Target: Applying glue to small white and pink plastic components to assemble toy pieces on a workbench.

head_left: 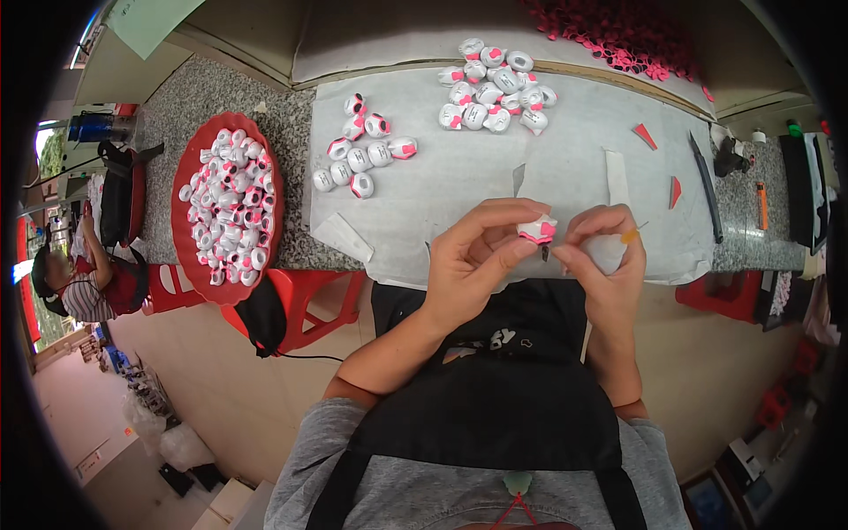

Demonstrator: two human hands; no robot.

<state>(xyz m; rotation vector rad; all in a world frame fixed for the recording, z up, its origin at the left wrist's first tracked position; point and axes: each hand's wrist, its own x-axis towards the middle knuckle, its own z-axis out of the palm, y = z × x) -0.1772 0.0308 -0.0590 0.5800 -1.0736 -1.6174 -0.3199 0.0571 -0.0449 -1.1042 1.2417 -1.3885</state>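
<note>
My left hand (481,256) pinches a small white figure with pink parts (536,230) between thumb and fingertips, above the near edge of the paper-covered worktop. Just to its right, my right hand (609,247) has thumb and fingers drawn together; what sits at the fingertips is too small to make out. A small yellow piece with a thin point (630,237) shows at that hand's outer fingers. A short dark bit (545,253) hangs under the figure. Similar white-and-pink pieces lie in a far group (505,81) and a left group (358,159) on the paper (565,159).
A red scalloped tray (183,168) full of such pieces stands at the left. Pink bits (618,40) cover the back shelf. At the right lie a dark slim tool (705,190), red slivers (645,136) and an orange cutter (761,194). Another person (88,283) sits far left.
</note>
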